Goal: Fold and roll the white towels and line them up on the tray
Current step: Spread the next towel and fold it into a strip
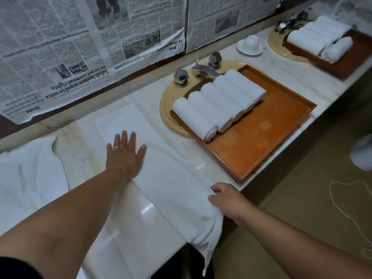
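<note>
A long white towel (pixel 167 178) lies folded into a strip across the marble counter, its near end hanging over the front edge. My left hand (pixel 125 154) presses flat on the strip's far half, fingers spread. My right hand (pixel 225 200) pinches the towel's edge at the counter's front. To the right, a wooden tray (pixel 267 137) sits over the sink and holds several rolled white towels (pixel 217 103) side by side along its far-left side.
A loose heap of white towels (pixel 28 178) lies at the left. Tap and two knobs (pixel 199 70) stand behind the tray. Farther right are a cup on a saucer (pixel 250 44) and a second tray of rolled towels (pixel 322 41). Newspaper covers the wall.
</note>
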